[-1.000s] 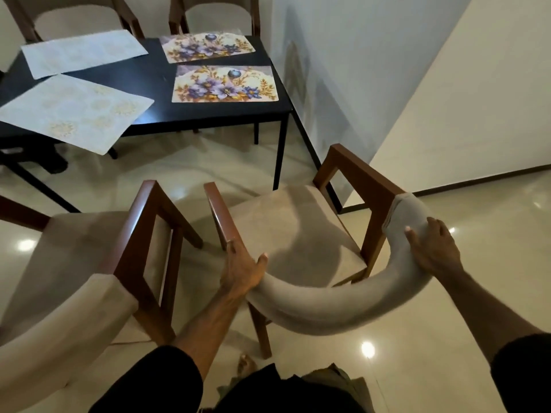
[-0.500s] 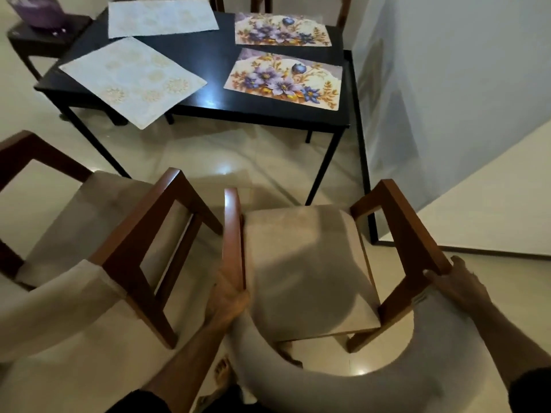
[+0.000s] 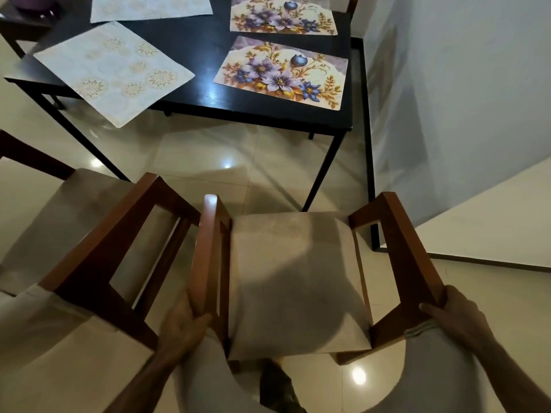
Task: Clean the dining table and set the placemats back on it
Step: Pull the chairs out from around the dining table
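1. Left hand (image 3: 182,326) fingers grasp the chair (image 3: 298,278) at its left armrest.
2. Right hand (image 3: 456,320) fingers grasp its right armrest.
3. Four placemats (image 3: 280,73) lie on the black tabletop (image 3: 196,49), ahead of the chair.

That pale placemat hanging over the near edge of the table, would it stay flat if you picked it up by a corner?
Probably mostly. The pale placemat juts past the edge of the black table without drooping, so it seems fairly stiff. It looks thin, so likely light. On that glossy top, a nudge might slide it off.
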